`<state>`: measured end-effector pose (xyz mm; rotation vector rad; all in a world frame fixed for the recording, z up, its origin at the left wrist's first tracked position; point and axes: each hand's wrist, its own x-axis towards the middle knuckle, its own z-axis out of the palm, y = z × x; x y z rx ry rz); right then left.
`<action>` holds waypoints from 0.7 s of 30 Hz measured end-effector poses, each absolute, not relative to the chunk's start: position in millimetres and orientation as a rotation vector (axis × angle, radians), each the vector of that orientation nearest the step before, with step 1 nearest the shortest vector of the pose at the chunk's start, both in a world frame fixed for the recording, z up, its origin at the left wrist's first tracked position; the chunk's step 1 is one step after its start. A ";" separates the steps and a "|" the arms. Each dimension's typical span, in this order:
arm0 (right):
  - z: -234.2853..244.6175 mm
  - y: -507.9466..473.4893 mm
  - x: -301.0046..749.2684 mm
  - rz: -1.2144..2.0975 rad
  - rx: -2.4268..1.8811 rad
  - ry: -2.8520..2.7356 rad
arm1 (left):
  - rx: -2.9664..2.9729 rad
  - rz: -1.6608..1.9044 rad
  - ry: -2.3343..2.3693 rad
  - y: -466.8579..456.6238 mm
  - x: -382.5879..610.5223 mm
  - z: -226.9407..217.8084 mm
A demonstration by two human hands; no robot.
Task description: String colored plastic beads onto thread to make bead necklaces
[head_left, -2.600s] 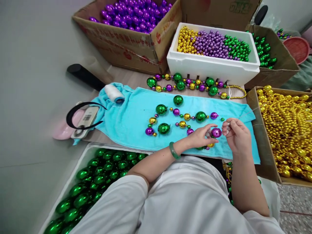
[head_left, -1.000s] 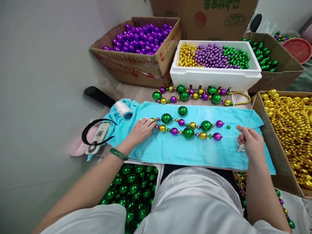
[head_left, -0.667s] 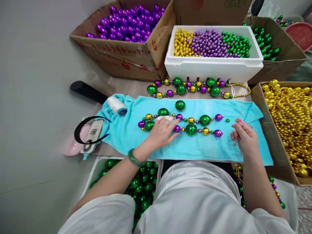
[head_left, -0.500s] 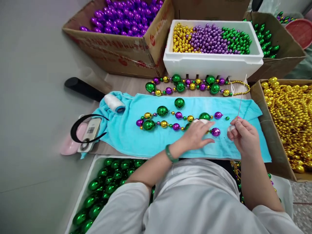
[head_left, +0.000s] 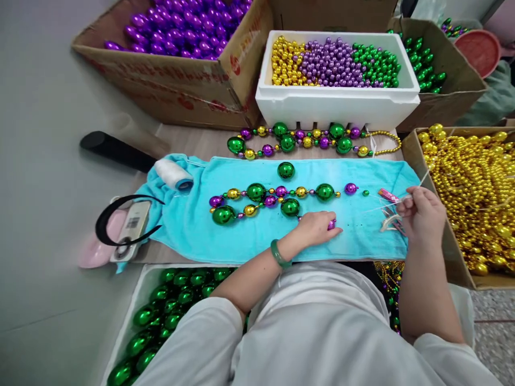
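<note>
A half-strung bead strand of green, purple and gold balls lies on a turquoise towel. My left hand rests palm down on the strand's near end, fingers curled over a purple bead. My right hand is closed on the white thread at the towel's right end, beside a small pink object. One loose green ball sits above the strand. A thread spool lies at the towel's left corner.
A finished strand lies behind the towel. A white foam box holds small gold, purple and green beads. Cardboard boxes hold purple balls, green balls and gold beads. A tray of green balls sits near left. A black headband lies left.
My left hand slid from the strand's left end to its right end and the beads bunched together. My right hand drew the thread rightwards.
</note>
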<state>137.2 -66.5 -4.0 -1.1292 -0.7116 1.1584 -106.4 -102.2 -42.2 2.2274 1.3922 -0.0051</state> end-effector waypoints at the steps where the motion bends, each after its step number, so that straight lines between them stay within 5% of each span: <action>1: -9.1 -64.5 136.7 1.172 -1.139 -0.714 | 2.239 -0.015 1.405 -102.2 -107.0 -42.9; 21: 0.7 -43.8 164.6 1.231 -1.120 -0.701 | 2.465 -0.013 1.530 -110.4 -99.4 -58.0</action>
